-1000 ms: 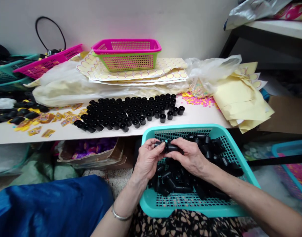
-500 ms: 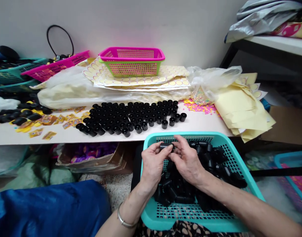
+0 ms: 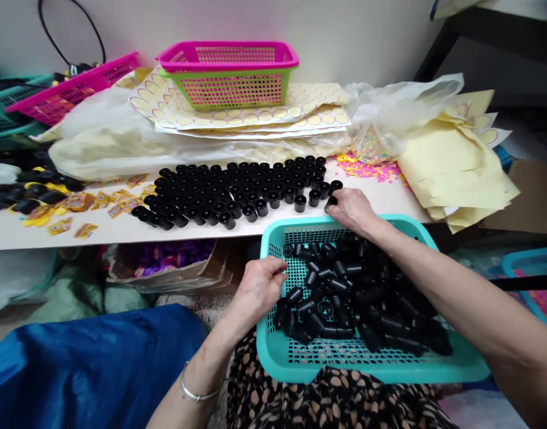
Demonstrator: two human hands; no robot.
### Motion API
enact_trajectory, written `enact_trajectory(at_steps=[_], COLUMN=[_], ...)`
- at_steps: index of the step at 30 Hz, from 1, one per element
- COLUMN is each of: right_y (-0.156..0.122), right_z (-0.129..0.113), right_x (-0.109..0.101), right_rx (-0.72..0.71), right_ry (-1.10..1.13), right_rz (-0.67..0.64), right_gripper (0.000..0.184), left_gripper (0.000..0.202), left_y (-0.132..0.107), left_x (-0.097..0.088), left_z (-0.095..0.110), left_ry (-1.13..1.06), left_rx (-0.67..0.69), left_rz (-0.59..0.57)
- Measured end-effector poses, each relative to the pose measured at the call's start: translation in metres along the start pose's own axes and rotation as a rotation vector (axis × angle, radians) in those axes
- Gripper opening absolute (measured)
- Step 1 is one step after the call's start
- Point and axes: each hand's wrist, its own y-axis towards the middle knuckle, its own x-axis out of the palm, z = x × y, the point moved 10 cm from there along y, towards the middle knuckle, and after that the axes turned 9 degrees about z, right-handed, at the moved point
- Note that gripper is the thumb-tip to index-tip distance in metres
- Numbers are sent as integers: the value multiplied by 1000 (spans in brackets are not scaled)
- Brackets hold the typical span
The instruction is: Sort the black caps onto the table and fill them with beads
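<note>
Clock read from the middle of the turquoise basket (image 3: pixel 291 373).

Item: upright black pieces (image 3: pixel 211 189), several close-set rows, on the table (image 3: pixel 108 231) at 10 o'clock. Apparently the finished portion.

Item: loose black pieces (image 3: pixel 338 286), a large jumbled heap inside the basket, mesh bare toward 9 o'clock. Apparently the remainder; much appears left.

Item: right hand (image 3: pixel 356 211), at 12 o'clock, fingers closed on one black piece (image 3: pixel 331 204) at the table's near edge, 11 o'clock, beside the rows' end.

Item: left hand (image 3: pixel 259 287), 9 o'clock, by the rim, fingers curled; contents, if any, cannot be told.
</note>
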Motion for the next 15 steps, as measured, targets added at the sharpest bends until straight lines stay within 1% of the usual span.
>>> enact_trajectory(at_steps=[1,3,5,6,8,9,10,11,13,15], right_y=[4,8,4,-1,-17,-27,-38,-49,-72,-90], right_z=[-1,-2,-2,-3,-7,-12,-20,-30,-47,-54], right_x=[2,2,-3,-7,-18,-24,-25,-23,-10,5], right_rx=[9,20,28,26,-10,-54,-123,-208,-372,-468], right_ry=[1,8,17,21,20,15,3,-12,-35,-43], right_rz=[7,27,49,64,119,142,138,103,-37,-172], right_gripper=[20,28,37,38,32,28,25,24,22,18], left_gripper=[11,13,17,19,22,23,24,25,29,31], left_y=[1,7,18,24,35,40,43,46,46,42], left_x=[2,2,7,13,29,38,47,56,71,81], left_z=[0,3,9,13,20,23,25,28,33,36], left_ry=[60,182,340,429,571,605,616,610,599,600], left_rx=[11,33,97,149,250,292,326,354,404,443], left_rz=[3,55,72,49,-34,-83,-130,-174,-255,-324])
